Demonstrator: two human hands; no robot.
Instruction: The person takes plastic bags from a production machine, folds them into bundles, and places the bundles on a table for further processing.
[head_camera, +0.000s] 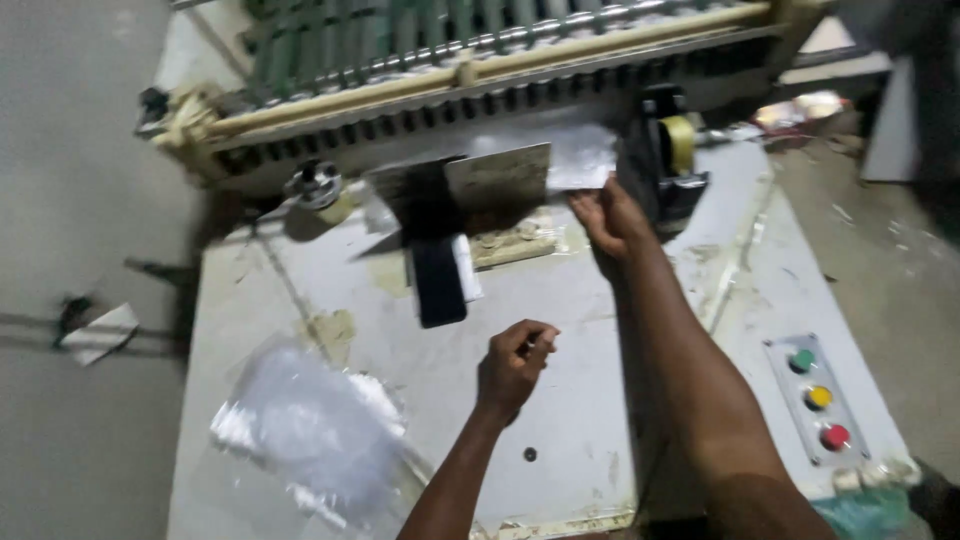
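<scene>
Tabletop (600, 400): sheet (580, 160) in right hand (608, 215)

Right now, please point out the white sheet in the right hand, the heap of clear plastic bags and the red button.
white sheet (580, 155), head view, its middle.
clear plastic bags (305, 425), head view, middle of the heap.
red button (834, 437), head view, its cap.

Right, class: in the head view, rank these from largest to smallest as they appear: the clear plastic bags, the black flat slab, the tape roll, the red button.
1. clear plastic bags, though nearest the camera
2. black flat slab
3. tape roll, farther off, so its true size is unsure
4. red button
</scene>
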